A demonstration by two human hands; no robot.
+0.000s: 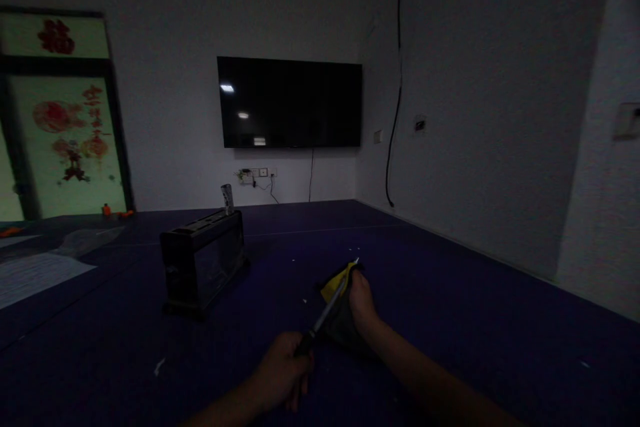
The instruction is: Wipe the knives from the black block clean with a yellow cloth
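My left hand [284,370] is closed around the dark handle of what looks like a screwdriver [327,313], its long metal shaft slanting up and away to the right. Near the far end of the shaft, my right hand [362,299] grips a yellow and dark grey cloth [336,285] against the metal. A small bright tip shows just past the cloth. The loose grey part of the cloth hangs below my right hand, over the dark blue surface [280,293]. Dim light hides the fingers' exact grip.
Left of my hands stands a black box-shaped device [205,260], with a silver patterned cylinder [227,199] upright at its far end. White sheets [43,277] and clear plastic [93,240] lie farther left. Small orange items [107,209] sit near the door. A black cable [395,127] hangs along the right wall.
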